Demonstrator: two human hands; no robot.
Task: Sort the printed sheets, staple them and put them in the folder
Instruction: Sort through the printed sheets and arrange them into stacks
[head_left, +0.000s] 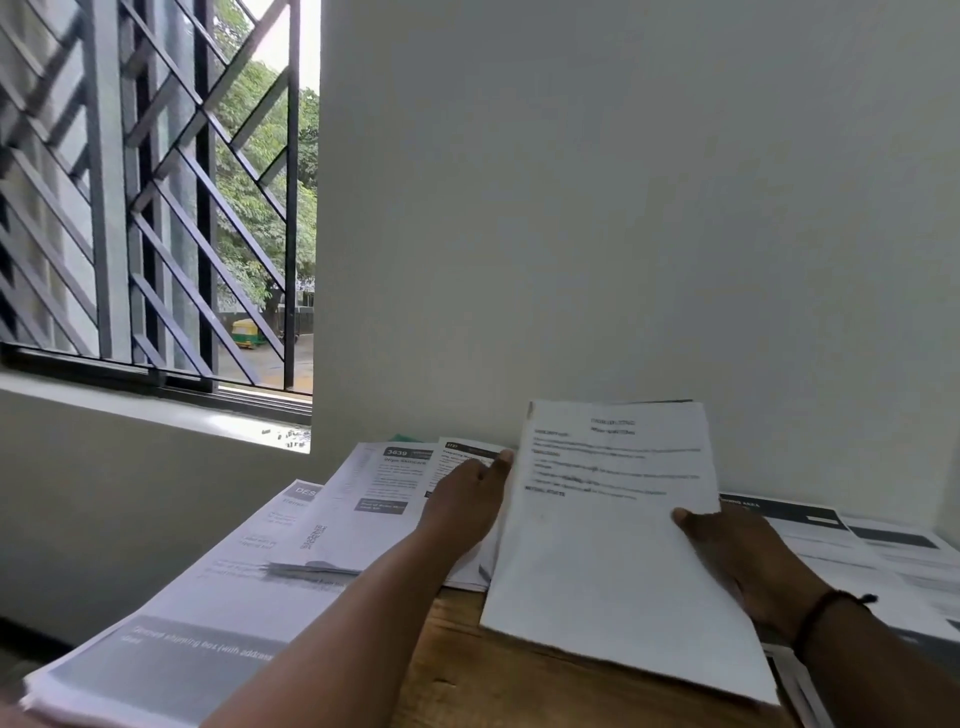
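Note:
A stack of white printed sheets is raised off the wooden table, tilted toward me. My right hand grips its right edge, thumb on the front page. My left hand holds the stack's left edge near the top, fingers curled at the paper. More printed sheets with dark headers lie fanned on the table to the left. Another large pile of sheets sits at the near left. No stapler or folder is clearly visible.
Further printed pages are spread on the table at the right, behind my right wrist. A plain wall rises right behind the table. A barred window and its sill are at the left.

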